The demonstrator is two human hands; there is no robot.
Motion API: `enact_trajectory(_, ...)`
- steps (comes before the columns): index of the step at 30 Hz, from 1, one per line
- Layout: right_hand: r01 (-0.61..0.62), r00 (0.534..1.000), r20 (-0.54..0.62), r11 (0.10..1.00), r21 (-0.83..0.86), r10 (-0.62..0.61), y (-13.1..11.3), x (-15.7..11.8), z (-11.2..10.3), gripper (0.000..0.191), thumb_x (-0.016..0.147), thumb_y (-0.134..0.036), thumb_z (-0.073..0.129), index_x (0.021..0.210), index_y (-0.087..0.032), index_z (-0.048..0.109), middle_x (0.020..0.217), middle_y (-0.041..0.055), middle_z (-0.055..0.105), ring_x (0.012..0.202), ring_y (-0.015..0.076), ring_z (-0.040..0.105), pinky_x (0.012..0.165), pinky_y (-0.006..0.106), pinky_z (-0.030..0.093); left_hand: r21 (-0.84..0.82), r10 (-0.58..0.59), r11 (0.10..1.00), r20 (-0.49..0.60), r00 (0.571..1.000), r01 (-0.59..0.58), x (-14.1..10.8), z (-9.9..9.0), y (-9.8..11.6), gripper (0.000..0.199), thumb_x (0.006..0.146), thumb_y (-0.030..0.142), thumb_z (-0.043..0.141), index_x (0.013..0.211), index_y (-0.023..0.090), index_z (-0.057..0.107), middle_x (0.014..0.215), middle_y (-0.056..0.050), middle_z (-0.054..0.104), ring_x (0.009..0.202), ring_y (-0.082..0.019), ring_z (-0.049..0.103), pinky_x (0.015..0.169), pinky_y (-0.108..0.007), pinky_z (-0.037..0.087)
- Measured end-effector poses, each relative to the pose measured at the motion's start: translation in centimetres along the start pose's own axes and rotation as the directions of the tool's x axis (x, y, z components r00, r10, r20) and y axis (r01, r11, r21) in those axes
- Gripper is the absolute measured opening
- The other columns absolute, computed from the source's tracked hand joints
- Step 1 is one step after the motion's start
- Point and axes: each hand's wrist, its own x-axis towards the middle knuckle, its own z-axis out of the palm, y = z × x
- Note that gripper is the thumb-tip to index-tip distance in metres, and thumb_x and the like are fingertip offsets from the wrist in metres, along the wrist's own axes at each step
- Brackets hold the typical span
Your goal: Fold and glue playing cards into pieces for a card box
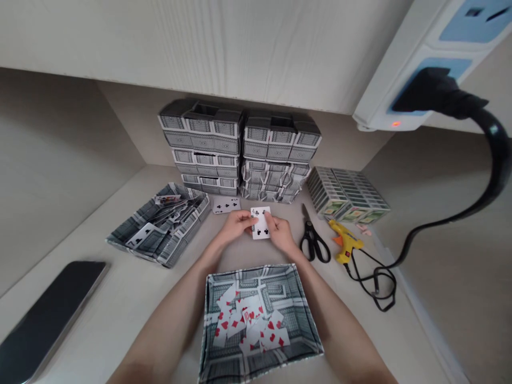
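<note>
Between my two hands is a playing card (261, 226), a four of clubs, face up over the table. My left hand (236, 224) pinches its left edge, and the thumb and fingers of my right hand (280, 230) grip its right side. Just behind my left hand another black-suited card (226, 205) lies flat on the table. Nearer me, between my forearms, stands an open box made of playing cards (262, 270), with several cut pieces of red-suited cards (252, 314) inside. To the left, a second card box (182, 242) holds a heap of cards, a black seven on top.
Stacked boxes made of cards (206, 144) stand against the back wall. Right of my hands lie black scissors (314, 242), a yellow glue gun (346, 244) with a looping cord, and bundled card packs (348, 194). A phone (48, 320) lies front left; a plugged power strip (404, 101) hangs overhead.
</note>
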Motion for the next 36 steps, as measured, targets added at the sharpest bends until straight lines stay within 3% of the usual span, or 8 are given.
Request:
enact_trajectory(7,0.099,0.992,-0.055,0.965,-0.242,-0.115,-0.09,-0.14,0.16,0.053,0.085,-0.052,0.027,0.046,-0.019,0.042,0.044,0.0016,0.047,0.043,0.0111,0.04,0.045,0.024,0.026,0.024,0.015,1.0,0.021,1.0,-0.016,0.14,0.06,-0.26,0.027,0.061,0.036,0.068,0.064,0.01,0.06,0.055,0.0,0.06,0.048,-0.01,0.053,0.048,-0.022,0.044)
enact_trajectory(10,0.144,0.989,-0.007,0.961,-0.238,-0.15,0.02,-0.18,0.11,0.049,0.086,-0.048,0.027,0.052,-0.02,0.046,0.049,0.0022,0.051,0.046,0.0123,0.043,0.047,0.024,0.029,0.022,0.054,0.998,-0.032,0.998,-0.053,0.33,0.02,-0.42,0.026,0.062,0.034,0.067,0.073,0.01,0.063,0.058,0.001,0.06,0.049,-0.009,0.051,0.047,-0.02,0.041)
enact_trajectory(13,0.166,0.985,0.071,0.976,-0.141,-0.157,0.18,-0.14,-0.04,0.041,0.085,-0.046,0.032,0.057,-0.02,0.046,0.052,0.0008,0.05,0.049,0.0127,0.044,0.049,0.024,0.031,0.018,0.1,0.995,-0.089,0.991,-0.099,0.47,-0.04,-0.57,0.028,0.063,0.031,0.066,0.081,0.01,0.064,0.06,0.001,0.059,0.051,-0.008,0.049,0.048,-0.018,0.038)
enact_trajectory(16,0.115,0.988,0.093,0.991,0.07,-0.121,0.29,0.01,-0.15,0.032,0.082,-0.047,0.04,0.069,-0.019,0.05,0.056,-0.0013,0.05,0.051,0.0122,0.044,0.049,0.023,0.033,-0.001,0.115,0.993,-0.094,0.989,-0.115,0.52,0.04,-0.7,0.03,0.065,0.03,0.065,0.088,0.011,0.062,0.059,0.002,0.057,0.051,-0.008,0.048,0.048,-0.019,0.037)
enact_trajectory(19,0.006,0.992,0.117,0.942,0.336,-0.048,0.33,0.22,-0.15,0.031,0.078,-0.047,0.049,0.092,-0.02,0.05,0.054,-0.0049,0.048,0.047,0.0113,0.043,0.045,0.022,0.033,-0.01,0.109,0.994,-0.1,0.989,-0.11,0.57,0.2,-0.84,0.032,0.064,0.032,0.065,0.088,0.012,0.06,0.058,0.003,0.056,0.05,-0.008,0.048,0.047,-0.019,0.038)
enact_trajectory(21,-0.049,0.991,0.135,0.896,0.442,-0.013,0.3,0.35,-0.16,0.033,0.076,-0.046,0.052,0.098,-0.021,0.049,0.053,-0.0059,0.048,0.046,0.011,0.043,0.044,0.022,0.034,-0.004,0.097,0.995,-0.097,0.99,-0.098,0.62,0.26,-0.92,0.032,0.065,0.034,0.065,0.088,0.012,0.059,0.057,0.002,0.056,0.049,-0.009,0.048,0.046,-0.019,0.037)
enact_trajectory(32,-0.041,0.996,0.085,0.866,0.498,-0.001,-0.43,0.19,-0.37,0.026,0.076,-0.045,0.051,0.086,-0.021,0.053,0.066,-0.002,0.058,0.06,0.0135,0.052,0.055,0.025,0.042,0.031,0.113,0.993,-0.113,0.987,-0.11,0.62,0.31,-0.69,0.021,0.067,0.032,0.061,0.074,0.012,0.061,0.056,0.002,0.055,0.049,-0.008,0.046,0.047,-0.02,0.035)
enact_trajectory(36,-0.073,0.994,0.108,0.839,0.539,0.017,-0.53,0.16,-0.14,0.025,0.076,-0.044,0.052,0.088,-0.022,0.051,0.065,-0.0025,0.058,0.059,0.0139,0.053,0.055,0.026,0.042,0.026,0.139,0.99,-0.122,0.983,-0.136,0.67,0.27,-0.8,0.024,0.067,0.031,0.062,0.08,0.012,0.062,0.064,0.0,0.06,0.056,-0.01,0.05,0.054,-0.021,0.039)
